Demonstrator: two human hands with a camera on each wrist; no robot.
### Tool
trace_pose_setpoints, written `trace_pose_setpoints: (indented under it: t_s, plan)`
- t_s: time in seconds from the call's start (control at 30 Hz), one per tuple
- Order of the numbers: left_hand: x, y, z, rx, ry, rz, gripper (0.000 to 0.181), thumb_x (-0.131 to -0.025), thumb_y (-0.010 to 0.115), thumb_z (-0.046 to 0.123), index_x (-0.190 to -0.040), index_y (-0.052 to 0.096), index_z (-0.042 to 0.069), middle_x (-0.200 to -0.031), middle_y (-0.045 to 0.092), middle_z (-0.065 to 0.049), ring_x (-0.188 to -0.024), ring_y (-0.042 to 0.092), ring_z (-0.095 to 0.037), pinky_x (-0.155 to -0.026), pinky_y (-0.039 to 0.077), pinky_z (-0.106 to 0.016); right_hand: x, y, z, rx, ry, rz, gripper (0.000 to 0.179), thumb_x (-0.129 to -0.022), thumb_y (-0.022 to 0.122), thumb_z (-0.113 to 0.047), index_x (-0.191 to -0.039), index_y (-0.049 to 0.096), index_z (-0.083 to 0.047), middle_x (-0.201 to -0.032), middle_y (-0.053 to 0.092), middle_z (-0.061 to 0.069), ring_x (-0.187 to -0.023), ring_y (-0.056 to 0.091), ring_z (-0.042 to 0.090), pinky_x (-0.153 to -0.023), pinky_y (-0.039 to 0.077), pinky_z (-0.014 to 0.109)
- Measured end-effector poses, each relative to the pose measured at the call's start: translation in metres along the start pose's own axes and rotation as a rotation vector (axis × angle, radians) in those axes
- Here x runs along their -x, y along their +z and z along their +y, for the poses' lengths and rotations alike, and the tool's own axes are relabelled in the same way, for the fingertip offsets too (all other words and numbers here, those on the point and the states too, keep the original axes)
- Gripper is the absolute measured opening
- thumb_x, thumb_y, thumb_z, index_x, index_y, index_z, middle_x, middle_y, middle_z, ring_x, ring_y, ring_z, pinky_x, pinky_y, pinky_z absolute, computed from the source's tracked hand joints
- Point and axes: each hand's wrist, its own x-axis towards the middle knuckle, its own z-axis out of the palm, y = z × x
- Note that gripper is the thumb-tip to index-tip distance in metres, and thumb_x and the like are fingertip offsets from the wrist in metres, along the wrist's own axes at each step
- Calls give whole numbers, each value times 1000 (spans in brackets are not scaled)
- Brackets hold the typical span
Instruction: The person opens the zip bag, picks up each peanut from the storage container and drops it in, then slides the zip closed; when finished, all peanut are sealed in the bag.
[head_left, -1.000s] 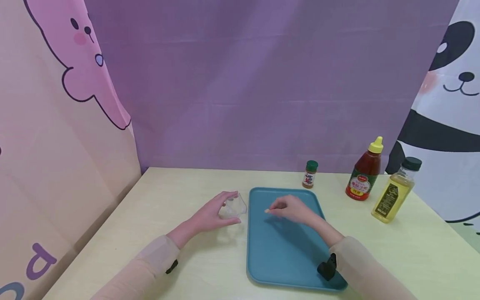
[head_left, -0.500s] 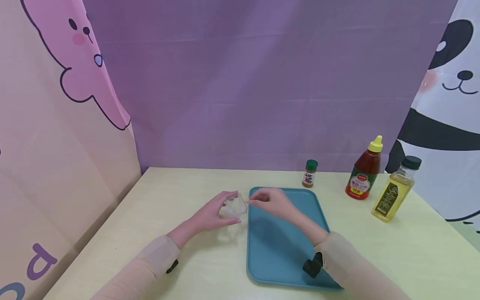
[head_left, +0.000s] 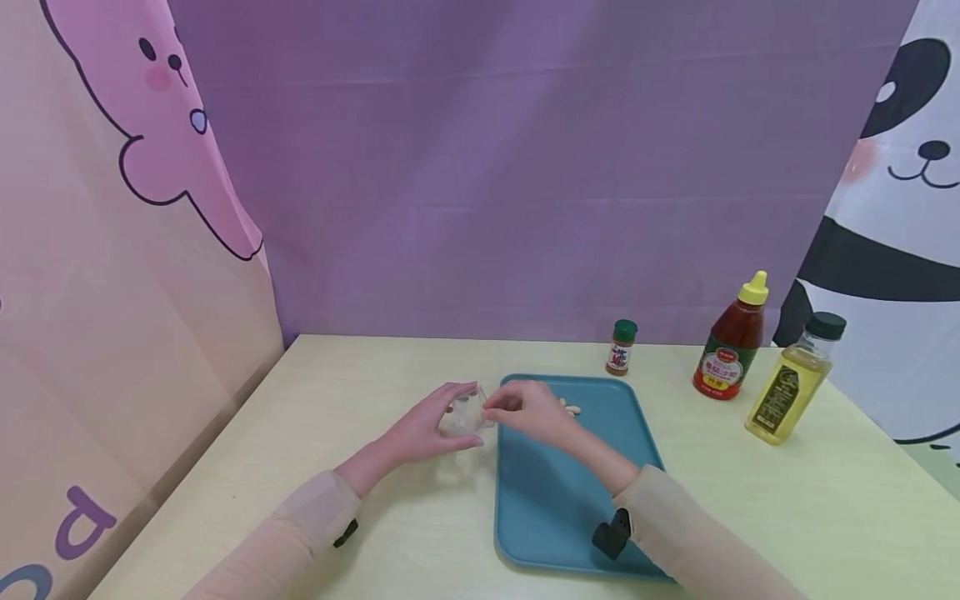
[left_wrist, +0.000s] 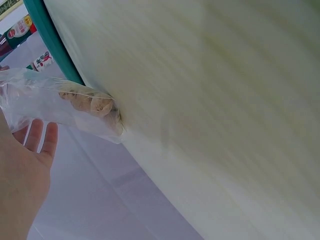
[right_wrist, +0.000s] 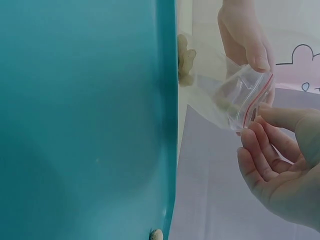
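My left hand (head_left: pixel 423 432) holds a clear zip bag (head_left: pixel 463 417) at its mouth, fingers above and thumb below, just left of the blue tray. Several tan peanuts (left_wrist: pixel 100 106) lie in the bottom of the bag in the left wrist view. At the bag's mouth, by the red zip line (right_wrist: pixel 256 100), my right hand (head_left: pixel 532 410) has thumb and fingertips pinched together. The peanut between them is hidden by the fingers. A few more peanuts (head_left: pixel 572 409) lie on the tray (head_left: pixel 540 508), partly behind the right hand.
A small green-capped spice jar (head_left: pixel 621 348) stands behind the tray. To its right are a ketchup bottle (head_left: pixel 726 354) with a yellow cap and a bottle of yellow liquid (head_left: pixel 786 385). A purple cloth (head_left: pixel 487 183) hangs at the table's back edge.
My right hand has moved left from over the tray to the bag's mouth, carrying a small pale peanut. The left hand and bag have stayed in place. Peanuts on the tray have come into view.
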Motion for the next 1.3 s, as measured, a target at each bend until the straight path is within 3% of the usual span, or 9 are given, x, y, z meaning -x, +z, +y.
trace_pose_setpoints:
  t_s: [0.4,0.67,0.83,1.03,1.3]
  plan:
    - [-2,1,-2,-6,-10,0,80,-80,70,45,-144,35,12,-141,44,1,-127,44,-14,-99,46,-34,1,-1,6,-16,-7,17,21,-87,68,-23,-99,71,-6,-88,69,1,-74,62,11,-65,53,21]
    - [-1,2,0,16,-19,2,78,-80,71,44,-144,36,15,-141,44,2,-125,45,-15,-99,45,-35,5,-13,19,-7,-37,62,16,-87,67,-19,-97,72,-8,-88,70,3,-75,63,13,-66,53,24]
    - [-1,1,1,0,-25,2,77,-80,71,45,-144,36,19,-141,44,4,-125,45,-14,-99,45,-34,8,-25,32,1,8,89,16,-87,67,-21,-98,71,-10,-91,70,4,-77,63,16,-65,53,24]
    - [-1,1,0,-3,-20,3,77,-80,72,42,-143,36,16,-140,46,2,-125,46,-16,-99,46,-35,13,-35,48,23,36,108,20,-88,66,-21,-101,70,-6,-93,69,6,-82,64,18,-67,53,26]
    - [-1,2,-1,-19,-15,7,77,-80,71,43,-143,37,15,-139,46,2,-124,47,-16,-99,46,-34,17,-44,70,37,82,82,23,-90,64,-22,-104,68,-4,-99,70,10,-94,65,25,-76,55,34]
